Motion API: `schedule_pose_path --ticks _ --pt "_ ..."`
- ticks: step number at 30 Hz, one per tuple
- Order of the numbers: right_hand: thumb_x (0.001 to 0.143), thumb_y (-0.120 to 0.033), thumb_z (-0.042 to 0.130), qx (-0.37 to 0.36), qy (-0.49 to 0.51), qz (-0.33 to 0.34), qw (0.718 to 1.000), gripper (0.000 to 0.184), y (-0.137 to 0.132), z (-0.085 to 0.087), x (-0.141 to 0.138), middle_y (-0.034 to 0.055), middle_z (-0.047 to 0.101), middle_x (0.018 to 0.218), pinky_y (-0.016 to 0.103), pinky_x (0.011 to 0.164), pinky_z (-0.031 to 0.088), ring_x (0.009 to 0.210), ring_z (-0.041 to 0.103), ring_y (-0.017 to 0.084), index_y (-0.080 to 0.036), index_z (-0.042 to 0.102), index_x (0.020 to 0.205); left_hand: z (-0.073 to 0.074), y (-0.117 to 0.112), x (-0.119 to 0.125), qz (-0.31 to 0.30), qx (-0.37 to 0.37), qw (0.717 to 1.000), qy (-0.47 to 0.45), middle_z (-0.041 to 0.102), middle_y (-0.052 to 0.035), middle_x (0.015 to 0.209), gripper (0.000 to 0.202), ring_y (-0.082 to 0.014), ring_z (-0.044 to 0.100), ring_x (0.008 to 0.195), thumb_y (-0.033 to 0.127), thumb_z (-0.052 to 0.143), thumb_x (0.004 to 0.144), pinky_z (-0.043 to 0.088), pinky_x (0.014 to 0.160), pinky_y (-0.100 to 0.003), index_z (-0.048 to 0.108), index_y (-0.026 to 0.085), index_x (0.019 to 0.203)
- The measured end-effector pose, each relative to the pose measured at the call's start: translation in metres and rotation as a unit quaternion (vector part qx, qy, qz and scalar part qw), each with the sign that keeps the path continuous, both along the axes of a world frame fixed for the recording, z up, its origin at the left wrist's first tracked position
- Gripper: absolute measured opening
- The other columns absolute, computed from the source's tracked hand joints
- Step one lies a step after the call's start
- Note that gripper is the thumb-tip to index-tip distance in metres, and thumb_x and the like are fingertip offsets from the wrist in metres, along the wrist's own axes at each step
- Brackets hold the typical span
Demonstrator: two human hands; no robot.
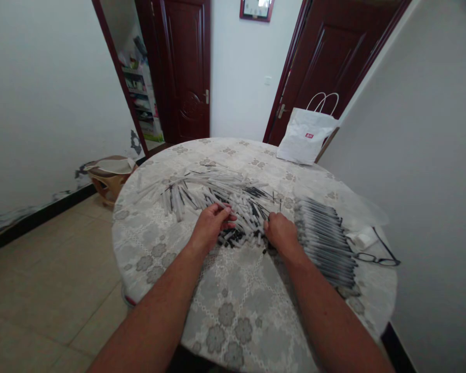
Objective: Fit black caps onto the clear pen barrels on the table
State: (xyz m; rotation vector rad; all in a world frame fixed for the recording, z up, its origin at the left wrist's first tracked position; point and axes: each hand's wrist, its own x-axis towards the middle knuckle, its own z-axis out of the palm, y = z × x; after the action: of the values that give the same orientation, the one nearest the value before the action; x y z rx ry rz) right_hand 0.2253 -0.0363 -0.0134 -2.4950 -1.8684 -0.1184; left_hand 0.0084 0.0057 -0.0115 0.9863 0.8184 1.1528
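Note:
A loose heap of whitish pen barrels (202,181), mixed with thin black refills (256,192) and small black pen caps or plugs (233,238), spreads over the middle of the table. At the heap's near side, my left hand (212,223) has its fingers curled and its thumb pressed in around what looks like a whitish barrel. My right hand (280,230) is closed at the heap's right end, beside some black refills; its fingertips are turned away, so what they grip is hidden. Just right of it lies a neat row of assembled-looking pens (326,241), side by side.
The round table wears a patterned cloth (225,316). Eyeglasses (376,259) and a small white item (363,238) lie at its right edge. A white paper bag (306,135) stands at the back right. A wooden stool (111,178) is on the floor at left.

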Motion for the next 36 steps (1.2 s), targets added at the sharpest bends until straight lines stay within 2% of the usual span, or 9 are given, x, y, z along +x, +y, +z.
schedule_pose_path --ticks 7,13,16,21,23,25,27,29,36 --pt "0.098 -0.027 0.045 -0.027 -0.003 0.000 1.000 0.031 0.002 0.000 0.001 0.0209 0.071 0.111 0.036 0.083 0.053 0.103 0.073 0.031 -0.012 0.068 0.112 0.002 -0.001 0.000 0.010 -0.008 1.000 0.007 0.068 -0.0058 0.090 0.029 -0.0196 0.071 0.081 0.034 0.078 0.078 0.061 0.064 -0.029 0.066 0.015 0.098" --pt "0.099 -0.032 0.045 -0.041 0.002 0.022 0.999 0.033 0.001 0.004 0.000 0.0203 0.072 0.112 0.035 0.084 0.052 0.105 0.072 0.031 -0.012 0.070 0.110 0.001 0.000 -0.001 0.017 -0.008 1.000 0.005 0.068 -0.0044 0.088 0.033 -0.0191 0.071 0.080 0.040 0.079 0.078 0.061 0.065 -0.030 0.066 0.016 0.096" --pt "0.098 -0.030 0.045 -0.056 0.013 0.028 0.998 0.032 0.000 0.004 0.000 0.0199 0.073 0.109 0.035 0.082 0.051 0.103 0.072 0.031 -0.012 0.070 0.109 0.002 0.000 -0.001 0.019 -0.010 1.000 0.002 0.070 -0.0059 0.091 0.033 -0.0185 0.071 0.080 0.040 0.079 0.079 0.061 0.066 -0.030 0.065 0.016 0.097" --pt "0.101 -0.028 0.043 -0.018 0.025 0.027 0.999 0.029 -0.001 0.002 0.000 0.0186 0.072 0.110 0.032 0.081 0.047 0.102 0.070 0.028 -0.013 0.067 0.107 0.003 -0.001 -0.001 0.022 -0.017 1.000 -0.007 0.072 -0.0086 0.093 0.032 -0.0182 0.072 0.080 0.041 0.077 0.082 0.060 0.066 -0.029 0.065 0.015 0.094" --pt "0.103 -0.028 0.041 0.028 0.040 0.053 0.997 0.027 -0.002 0.005 -0.001 0.0164 0.071 0.109 0.029 0.082 0.045 0.102 0.069 0.025 -0.014 0.063 0.109 0.003 0.000 -0.002 0.023 -0.025 0.999 -0.019 0.074 -0.0104 0.095 0.031 -0.0187 0.073 0.082 0.042 0.077 0.083 0.060 0.067 -0.030 0.063 0.015 0.093" --pt "0.105 -0.030 0.039 0.070 0.071 0.126 0.987 0.026 -0.005 0.009 -0.003 0.0131 0.071 0.107 0.027 0.082 0.043 0.099 0.067 0.023 -0.015 0.059 0.112 0.003 0.001 -0.003 0.028 -0.031 0.998 -0.042 0.075 -0.0117 0.098 0.031 -0.0194 0.073 0.084 0.042 0.076 0.084 0.060 0.069 -0.030 0.061 0.016 0.093" --pt "0.107 -0.033 0.037 0.086 0.101 0.209 0.969 0.026 -0.008 0.013 -0.007 0.0095 0.071 0.103 0.026 0.079 0.041 0.094 0.067 0.021 -0.018 0.056 0.114 0.004 0.002 -0.004 0.045 -0.032 0.996 -0.067 0.075 -0.0118 0.099 0.031 -0.0195 0.074 0.085 0.042 0.075 0.085 0.060 0.069 -0.030 0.059 0.016 0.093" --pt "0.107 -0.034 0.036 0.074 0.107 0.256 0.958 0.025 -0.011 0.018 -0.012 0.0077 0.071 0.101 0.026 0.075 0.040 0.087 0.066 0.020 -0.019 0.056 0.115 0.005 0.003 -0.005 0.068 -0.028 0.993 -0.088 0.075 -0.0110 0.099 0.031 -0.0187 0.074 0.084 0.042 0.074 0.086 0.059 0.069 -0.028 0.058 0.016 0.093" --pt "0.107 -0.031 0.040 0.012 0.075 0.250 0.965 0.021 -0.013 0.026 -0.020 0.0057 0.072 0.101 0.027 0.070 0.035 0.086 0.067 0.019 -0.021 0.057 0.112 0.010 0.002 -0.006 0.098 -0.005 0.991 -0.095 0.074 -0.0088 0.099 0.035 -0.0170 0.073 0.084 0.046 0.075 0.085 0.059 0.071 -0.027 0.056 0.017 0.095"
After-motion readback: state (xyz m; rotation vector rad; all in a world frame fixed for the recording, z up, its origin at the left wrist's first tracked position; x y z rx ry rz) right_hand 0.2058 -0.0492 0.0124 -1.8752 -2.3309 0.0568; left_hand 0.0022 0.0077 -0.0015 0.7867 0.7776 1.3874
